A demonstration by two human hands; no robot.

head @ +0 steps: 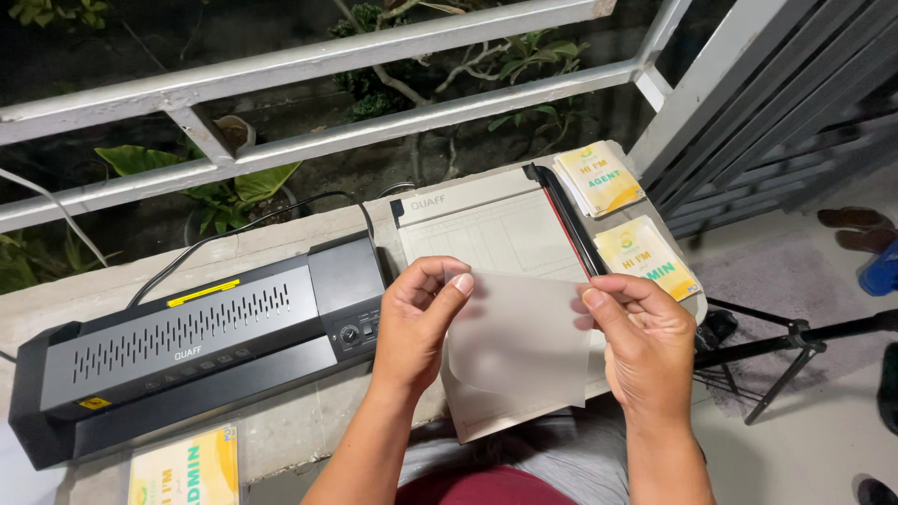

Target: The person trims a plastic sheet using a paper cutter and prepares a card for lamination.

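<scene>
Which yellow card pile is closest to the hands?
The yellow stack just beyond the right hand; the other stack lies farther back, the single card far left.

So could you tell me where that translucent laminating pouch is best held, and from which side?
Probably by its two upper corners, one from each side, as now: the left hand and right hand each pinch a top corner of the translucent frosted plastic pouch. It is thin and limp, so a two-sided grip at the edges keeps it flat.
</scene>
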